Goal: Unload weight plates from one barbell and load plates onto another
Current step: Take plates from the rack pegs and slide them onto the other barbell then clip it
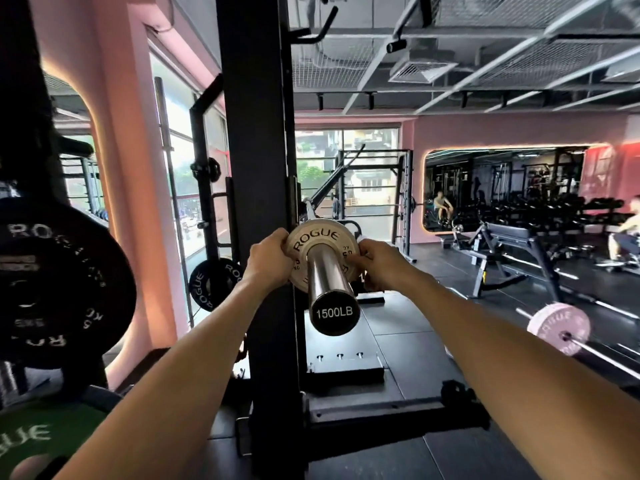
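Pink walls and a dark ceiling with pipes wrap around this gym. Big windows let in light at the back, and a long mirror hangs on the right wall.

Right in front stands a tall black rack post. A shiny barbell sleeve sticks out toward the camera beside the post. Its black end cap says "1500LB".

A small pale plate with the word "ROGUE" sits on that sleeve, pushed far back near the post. The left hand grips the plate's left edge, with its fingers curled over the rim. The right hand grips the right edge, with its fingers pinching the rim. Both arms reach straight out.

On the left hangs a big black plate, and a green plate shows below it in the corner. A smaller black plate hangs low, just left of the post.

Down on the dark floor to the right lies another barbell with a pink plate on its end. A black bench stands farther back. A person sits at the far right edge, blurry.
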{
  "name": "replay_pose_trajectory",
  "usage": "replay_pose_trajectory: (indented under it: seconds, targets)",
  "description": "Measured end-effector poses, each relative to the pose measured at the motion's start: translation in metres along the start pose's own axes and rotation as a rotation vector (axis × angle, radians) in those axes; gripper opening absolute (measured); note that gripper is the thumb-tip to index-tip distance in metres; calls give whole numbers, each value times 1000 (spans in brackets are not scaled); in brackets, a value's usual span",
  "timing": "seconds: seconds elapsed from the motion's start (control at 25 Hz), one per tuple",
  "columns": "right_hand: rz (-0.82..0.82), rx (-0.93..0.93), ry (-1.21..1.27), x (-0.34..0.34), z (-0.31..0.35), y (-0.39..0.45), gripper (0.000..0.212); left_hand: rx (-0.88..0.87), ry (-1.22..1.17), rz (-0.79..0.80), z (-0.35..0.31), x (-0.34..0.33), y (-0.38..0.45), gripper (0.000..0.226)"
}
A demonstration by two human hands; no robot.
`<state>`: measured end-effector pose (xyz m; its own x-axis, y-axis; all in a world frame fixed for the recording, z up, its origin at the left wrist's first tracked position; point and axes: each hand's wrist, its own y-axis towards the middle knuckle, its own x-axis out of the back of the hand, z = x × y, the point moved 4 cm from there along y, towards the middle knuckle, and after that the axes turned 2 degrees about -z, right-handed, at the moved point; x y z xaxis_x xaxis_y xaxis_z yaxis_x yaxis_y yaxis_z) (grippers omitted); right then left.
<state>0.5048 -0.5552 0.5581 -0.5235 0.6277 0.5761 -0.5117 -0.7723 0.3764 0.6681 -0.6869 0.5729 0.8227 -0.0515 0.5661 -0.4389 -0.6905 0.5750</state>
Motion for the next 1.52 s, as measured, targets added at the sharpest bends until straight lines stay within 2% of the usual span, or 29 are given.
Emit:
replay_pose_trajectory:
  seconds: [0.6,0.88,1.08,1.2,1.28,1.4,1.52]
  targets:
    - [-31,100,-183,-24,-52,151,14,27,-1,-24,55,-77,125,10]
    - [-23,104,-208,-28,-61,185,13,70,-29,-16,67,-94,155,12]
    - [8,97,-215,-30,-67,197,15,66,14,-32,73,-101,162,10]
    - [-31,107,-247,-30,-70,199,15,66,63,-36,73,-100,162,9]
    - [-37,79,-251,-32,-74,196,23,84,124,-19,75,-100,153,10]
    - [-17,25,-283,-33,-83,179,48,121,186,55,79,-94,123,30]
    - [23,-23,-305,-25,-86,150,51,77,154,210,77,-96,98,38]
